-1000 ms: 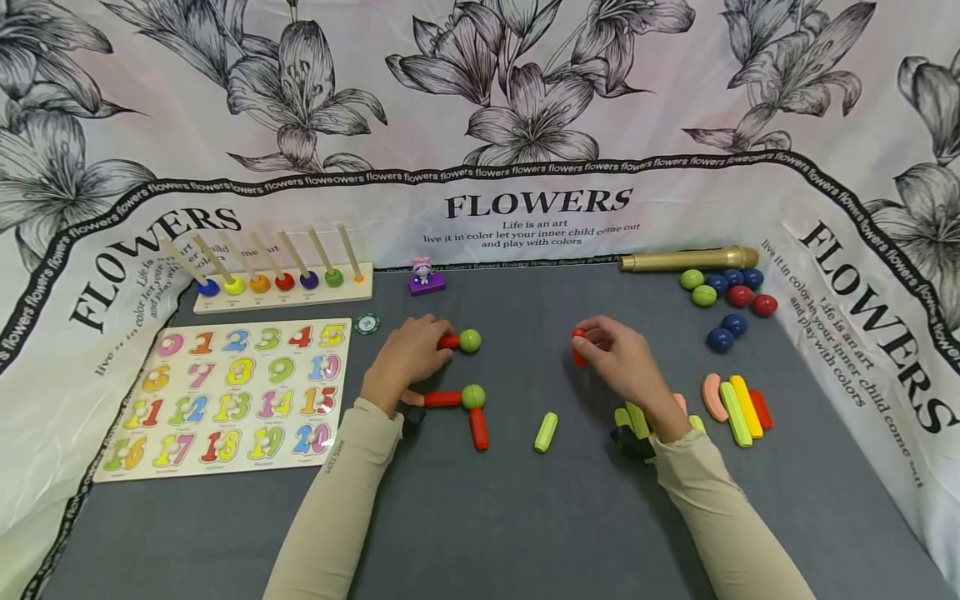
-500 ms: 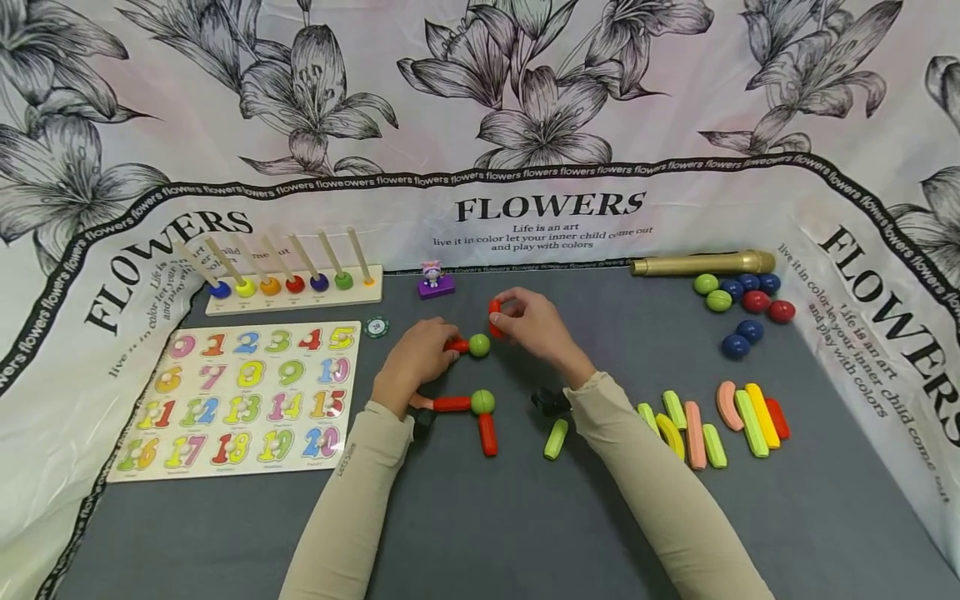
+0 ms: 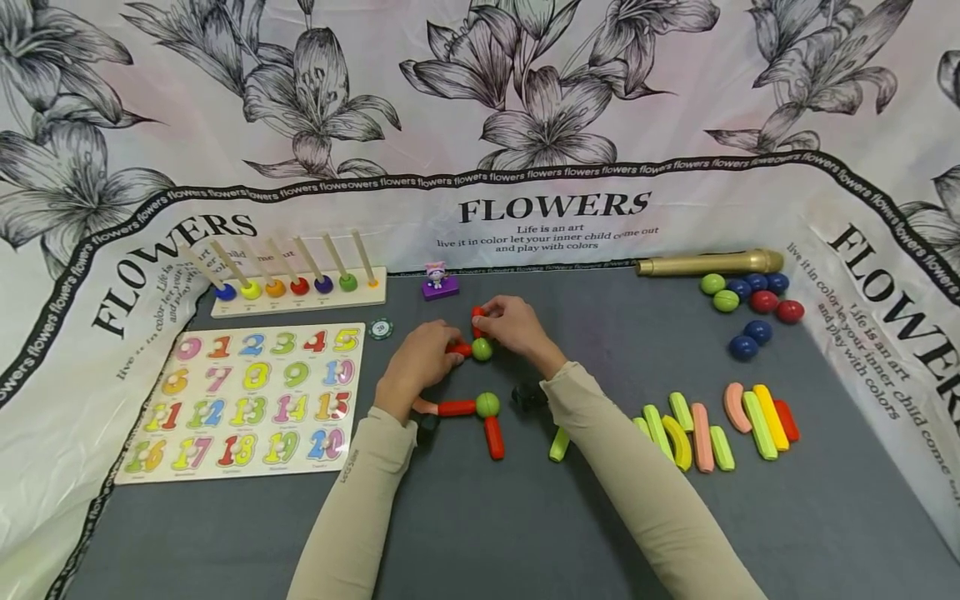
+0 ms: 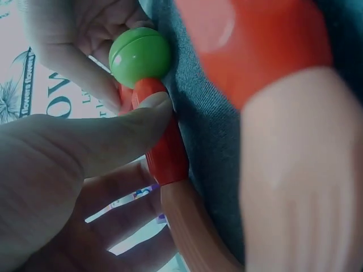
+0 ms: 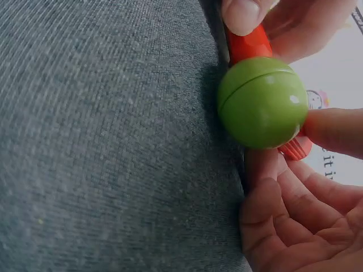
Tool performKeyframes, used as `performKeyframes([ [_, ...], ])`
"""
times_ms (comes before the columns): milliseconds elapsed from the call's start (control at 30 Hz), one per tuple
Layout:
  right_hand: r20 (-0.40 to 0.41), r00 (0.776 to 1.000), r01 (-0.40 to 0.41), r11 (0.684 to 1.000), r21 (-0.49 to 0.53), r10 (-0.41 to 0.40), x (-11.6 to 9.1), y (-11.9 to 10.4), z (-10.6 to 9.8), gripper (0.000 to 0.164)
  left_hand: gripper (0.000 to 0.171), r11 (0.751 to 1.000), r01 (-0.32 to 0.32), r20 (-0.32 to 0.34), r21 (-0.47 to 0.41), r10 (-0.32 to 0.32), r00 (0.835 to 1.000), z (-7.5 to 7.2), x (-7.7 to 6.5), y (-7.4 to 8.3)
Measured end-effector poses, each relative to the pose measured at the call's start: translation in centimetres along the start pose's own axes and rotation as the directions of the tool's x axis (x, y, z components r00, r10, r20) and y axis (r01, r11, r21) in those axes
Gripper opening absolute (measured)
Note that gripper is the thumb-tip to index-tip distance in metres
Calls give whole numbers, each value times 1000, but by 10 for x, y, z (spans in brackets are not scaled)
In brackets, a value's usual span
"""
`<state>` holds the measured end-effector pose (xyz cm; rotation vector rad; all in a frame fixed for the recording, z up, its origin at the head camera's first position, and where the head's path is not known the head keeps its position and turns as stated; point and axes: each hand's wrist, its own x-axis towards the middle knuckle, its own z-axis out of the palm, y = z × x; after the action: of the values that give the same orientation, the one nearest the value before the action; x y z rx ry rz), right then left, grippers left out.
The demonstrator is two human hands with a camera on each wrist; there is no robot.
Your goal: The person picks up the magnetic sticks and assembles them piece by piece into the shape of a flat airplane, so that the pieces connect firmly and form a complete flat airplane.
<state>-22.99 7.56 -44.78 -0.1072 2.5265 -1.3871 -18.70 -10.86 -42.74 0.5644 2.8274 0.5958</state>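
My left hand [image 3: 422, 358] pinches a red toy rod [image 4: 169, 150] between thumb and fingers; a peach rod [image 4: 198, 229] extends from its rear end. At the front end sits a glossy green ball [image 3: 482, 349]. From the far side, my right hand [image 3: 517, 329] pinches a second red rod [image 3: 477, 313], its end right at the ball and mostly hidden by fingers in the right wrist view. Nearer the body lies a similar piece: another green ball [image 3: 488, 405] joined to two red rods [image 3: 457, 408], with a peach rod [image 3: 424, 406] partly behind the left wrist.
Several green, yellow and peach rods [image 3: 702, 437] lie at right, below loose coloured balls [image 3: 758, 332] and a gold microphone [image 3: 701, 264]. At left are a number board [image 3: 240, 400] and a peg stand [image 3: 300, 302]. A purple-based figurine [image 3: 439, 287] stands behind the hands.
My right hand has carried its red rod leftward from the right side to the green ball by my left hand. The left hand keeps its hold. The head view has shifted slightly.
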Motion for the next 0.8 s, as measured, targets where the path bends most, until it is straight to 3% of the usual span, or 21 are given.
performKeyframes([
  [233, -39, 999, -22, 997, 72, 25, -4, 6, -1, 30, 19, 999, 40, -23, -7, -40, 999, 4, 2, 3],
  [800, -9, 1000, 9, 987, 162, -8, -5, 12, -4, 34, 23, 1000, 5, -39, -1, -5, 999, 4, -1, 2],
])
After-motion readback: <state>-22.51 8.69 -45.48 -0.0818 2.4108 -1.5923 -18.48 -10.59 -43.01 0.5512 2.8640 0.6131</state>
